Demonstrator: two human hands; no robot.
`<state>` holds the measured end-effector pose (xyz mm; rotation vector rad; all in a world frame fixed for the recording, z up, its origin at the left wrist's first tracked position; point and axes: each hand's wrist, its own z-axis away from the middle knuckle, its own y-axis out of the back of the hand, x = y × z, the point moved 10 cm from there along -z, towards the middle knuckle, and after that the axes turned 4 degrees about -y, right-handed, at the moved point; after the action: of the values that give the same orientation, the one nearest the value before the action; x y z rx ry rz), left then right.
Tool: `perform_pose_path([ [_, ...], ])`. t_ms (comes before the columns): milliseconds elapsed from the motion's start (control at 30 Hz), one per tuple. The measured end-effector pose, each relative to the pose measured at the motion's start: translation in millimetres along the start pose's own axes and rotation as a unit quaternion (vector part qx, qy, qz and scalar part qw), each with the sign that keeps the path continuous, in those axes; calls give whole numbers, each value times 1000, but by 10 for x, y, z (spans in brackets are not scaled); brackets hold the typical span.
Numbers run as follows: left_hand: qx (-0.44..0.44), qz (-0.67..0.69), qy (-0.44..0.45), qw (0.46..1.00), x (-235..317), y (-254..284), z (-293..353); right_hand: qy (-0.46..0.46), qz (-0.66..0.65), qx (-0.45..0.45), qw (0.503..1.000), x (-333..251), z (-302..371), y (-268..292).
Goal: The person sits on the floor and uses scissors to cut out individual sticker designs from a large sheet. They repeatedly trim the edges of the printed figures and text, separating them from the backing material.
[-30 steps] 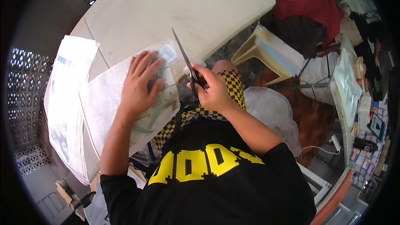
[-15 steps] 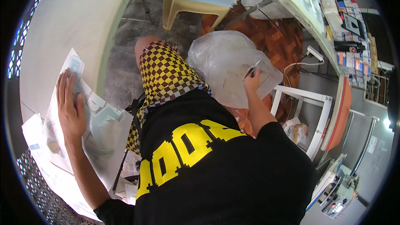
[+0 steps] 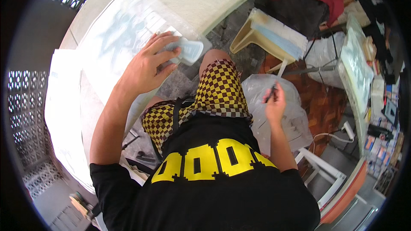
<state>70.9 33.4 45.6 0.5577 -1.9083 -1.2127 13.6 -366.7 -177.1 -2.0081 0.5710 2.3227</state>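
My left hand [image 3: 150, 64] rests on a printed sheet [image 3: 117, 42] with a glossy, see-through surface, on the pale table. Its fingers are apart and slightly bent, close to a pale blue rounded shape [image 3: 191, 50] at the sheet's corner. What lies under the palm is hidden. On the other side of my lap, my right hand [image 3: 276, 101] is closed round a slim dark tool [image 3: 269, 94]; its exact kind is too blurred to tell. Below that hand is a bulging clear plastic bag [image 3: 291, 122].
More white sheets [image 3: 64, 102] lie at the table's left. A beige plastic stool [image 3: 245, 38] bearing flat sheets stands ahead. At right are a white metal frame [image 3: 321, 175], a white cable [image 3: 329, 136] and a table edge [image 3: 353, 98] with plastic on it.
The view has swung left, so the scene sits further right. My left hand has shifted toward the sheet's corner, its fingers more bent. The right hand still grips the tool, now drawn closer to my lap.
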Motion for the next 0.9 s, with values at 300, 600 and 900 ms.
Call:
perform_pose_path([
  [300,16,-107,81,991,-287,166,620,-24,-197,-397,896,-1407,769,-1571],
  [600,154,-147,112,971,210,-19,578,-45,-147,-430,890,-1789,1043,-1757],
  [900,253,-89,118,956,183,3,637,-130,-143,-472,860,-1792,1292,-1914],
])
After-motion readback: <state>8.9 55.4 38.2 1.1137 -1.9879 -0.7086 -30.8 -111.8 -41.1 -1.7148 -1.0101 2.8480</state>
